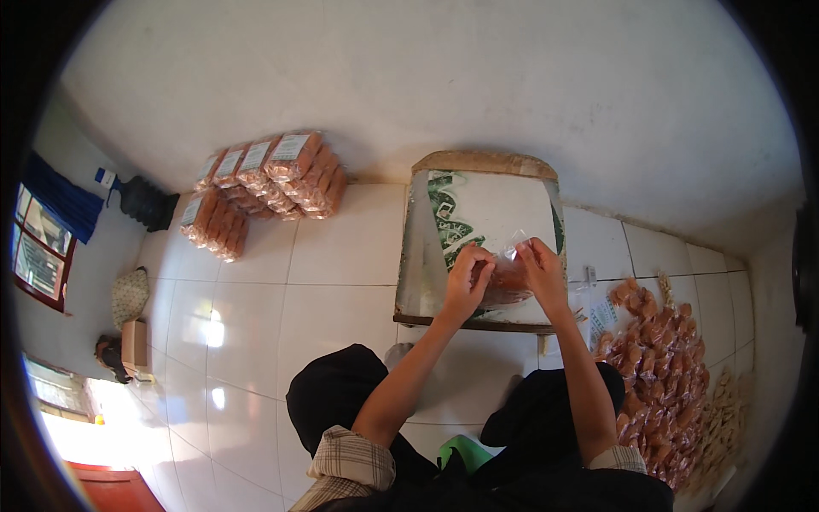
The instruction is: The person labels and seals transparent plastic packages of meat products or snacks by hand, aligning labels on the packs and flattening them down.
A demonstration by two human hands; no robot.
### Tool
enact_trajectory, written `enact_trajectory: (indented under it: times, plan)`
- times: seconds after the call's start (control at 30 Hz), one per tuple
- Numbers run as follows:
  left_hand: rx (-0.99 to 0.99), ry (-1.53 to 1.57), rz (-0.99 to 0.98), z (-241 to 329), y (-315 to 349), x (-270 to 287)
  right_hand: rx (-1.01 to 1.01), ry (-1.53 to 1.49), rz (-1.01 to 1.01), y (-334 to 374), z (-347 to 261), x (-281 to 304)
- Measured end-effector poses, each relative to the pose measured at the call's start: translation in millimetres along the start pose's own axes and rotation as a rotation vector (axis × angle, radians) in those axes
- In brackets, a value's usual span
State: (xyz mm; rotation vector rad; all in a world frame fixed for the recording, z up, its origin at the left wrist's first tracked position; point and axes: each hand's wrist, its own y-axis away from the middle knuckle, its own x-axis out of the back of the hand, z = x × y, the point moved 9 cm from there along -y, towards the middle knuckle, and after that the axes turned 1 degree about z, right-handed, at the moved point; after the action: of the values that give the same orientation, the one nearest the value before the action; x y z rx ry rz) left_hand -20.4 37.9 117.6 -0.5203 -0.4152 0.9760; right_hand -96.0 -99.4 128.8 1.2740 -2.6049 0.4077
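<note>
A clear plastic bag (508, 283) with reddish-brown contents rests near the front edge of a low table (512, 200). My left hand (468, 277) pinches the bag's left side, fingers curled together. On the other side, my right hand (541, 268) grips its upper right part, where clear film sticks up between the hands. What exactly is inside the bag is too blurred to tell. The tabletop is white with a green leafy pattern at its left and a worn brown far edge.
Packed brown bundles with white labels (294, 162) are stacked by the wall, far left. Right of the table lies a big pile of small brown-filled bags (653, 384), with pale strips (725, 418) beyond and printed labels (603, 317) beside it. A cardboard box (134, 344) stands far left.
</note>
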Motion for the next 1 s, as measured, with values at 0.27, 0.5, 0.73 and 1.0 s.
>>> enact_trajectory:
  times: [0.27,0.5,0.73,1.0]
  plan:
    - [-0.065,-0.256,0.104,20,1,-10,0.139,0.075,0.211,11,-18,-1]
    - [0.178,-0.068,0.163,-14,1,-8,0.572,0.363,0.428,57,-60,24]
    - [0.145,-0.13,0.173,-2,-5,-12,0.578,0.584,0.187,65,-42,-22]
    - [0.009,-0.181,0.146,11,1,-9,0.53,0.42,0.188,53,-32,-21]
